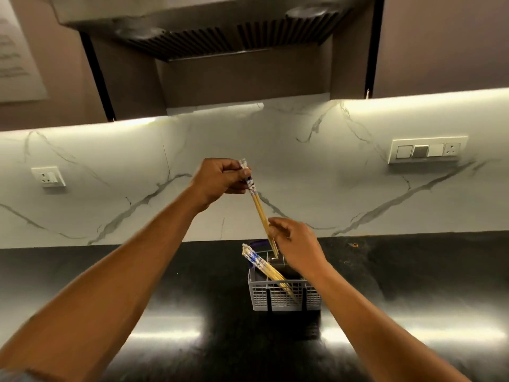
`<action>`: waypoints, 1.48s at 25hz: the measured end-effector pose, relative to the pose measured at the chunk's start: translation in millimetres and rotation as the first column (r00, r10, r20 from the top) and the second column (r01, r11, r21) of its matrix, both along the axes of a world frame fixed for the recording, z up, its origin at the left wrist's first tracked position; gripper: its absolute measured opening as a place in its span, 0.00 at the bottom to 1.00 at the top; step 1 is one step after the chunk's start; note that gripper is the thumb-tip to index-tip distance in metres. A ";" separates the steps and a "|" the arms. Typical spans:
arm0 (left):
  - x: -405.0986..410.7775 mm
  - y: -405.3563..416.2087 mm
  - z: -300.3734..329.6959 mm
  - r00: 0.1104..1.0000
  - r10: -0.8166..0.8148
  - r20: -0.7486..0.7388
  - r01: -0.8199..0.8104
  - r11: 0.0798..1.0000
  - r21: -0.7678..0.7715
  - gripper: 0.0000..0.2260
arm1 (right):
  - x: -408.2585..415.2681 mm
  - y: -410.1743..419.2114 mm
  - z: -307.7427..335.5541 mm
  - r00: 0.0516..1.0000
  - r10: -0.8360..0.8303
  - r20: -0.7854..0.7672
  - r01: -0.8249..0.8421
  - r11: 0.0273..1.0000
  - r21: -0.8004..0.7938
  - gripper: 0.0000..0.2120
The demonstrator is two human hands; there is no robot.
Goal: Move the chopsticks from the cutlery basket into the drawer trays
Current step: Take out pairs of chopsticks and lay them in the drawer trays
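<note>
A grey plastic cutlery basket (283,296) stands on the black countertop. Several bamboo chopsticks (264,264) with blue-and-white patterned tops lean out of its left side. My left hand (220,181) is raised above the basket and grips the patterned top end of a pair of chopsticks (260,210), whose thin ends point down into the basket. My right hand (296,244) sits just above the basket's right side, with its fingers curled round the lower part of that same pair. No drawer or tray is in view.
A glossy black countertop (137,285) runs left and right, backed by a white marble wall (110,175). Sockets (49,176) and a switch panel (428,150) are on the wall. A range hood (220,31) and cabinets hang overhead.
</note>
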State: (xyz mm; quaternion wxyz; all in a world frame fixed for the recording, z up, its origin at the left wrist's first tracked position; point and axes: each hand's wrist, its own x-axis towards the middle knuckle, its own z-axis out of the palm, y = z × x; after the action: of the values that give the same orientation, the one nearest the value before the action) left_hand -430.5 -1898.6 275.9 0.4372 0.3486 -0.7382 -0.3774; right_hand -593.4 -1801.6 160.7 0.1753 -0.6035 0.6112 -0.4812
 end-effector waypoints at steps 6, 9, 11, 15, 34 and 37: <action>-28.4 25.4 39.9 0.996 -0.090 -0.006 0.090 0.995 -0.042 0.08 | -20.5 10.3 44.4 0.990 -0.029 0.136 0.034 0.999 -0.040 0.06; -43.3 39.7 28.7 0.991 -0.133 -0.017 0.133 0.991 -0.023 0.06 | -37.2 26.2 42.5 0.982 0.020 0.186 -0.030 0.998 0.051 0.07; -56.6 47.6 7.8 0.991 -0.133 -0.025 0.133 0.991 0.010 0.07 | -52.4 35.7 26.4 0.990 0.006 0.144 -0.022 0.994 0.111 0.09; -85.1 58.1 -37.7 0.979 -0.199 -0.031 0.202 0.972 0.119 0.10 | -79.8 67.1 -9.2 0.992 -0.035 0.122 0.011 0.981 0.195 0.05; -113.6 151.3 -295.3 0.914 -0.405 0.005 0.279 0.638 0.718 0.12 | -73.5 221.4 -224.3 0.866 -0.269 0.421 -0.105 0.726 0.680 0.07; -109.3 165.6 -318.6 0.914 -0.406 0.015 0.257 0.607 0.752 0.11 | -69.9 231.8 -244.9 0.855 -0.283 0.435 -0.138 0.684 0.716 0.07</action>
State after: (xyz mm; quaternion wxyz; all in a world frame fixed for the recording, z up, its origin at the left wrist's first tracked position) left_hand -539.8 -1733.0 -42.8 0.1109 0.3847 -0.6113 -0.6826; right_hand -663.3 -1569.8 -84.2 0.5353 -0.3072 0.7052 -0.3491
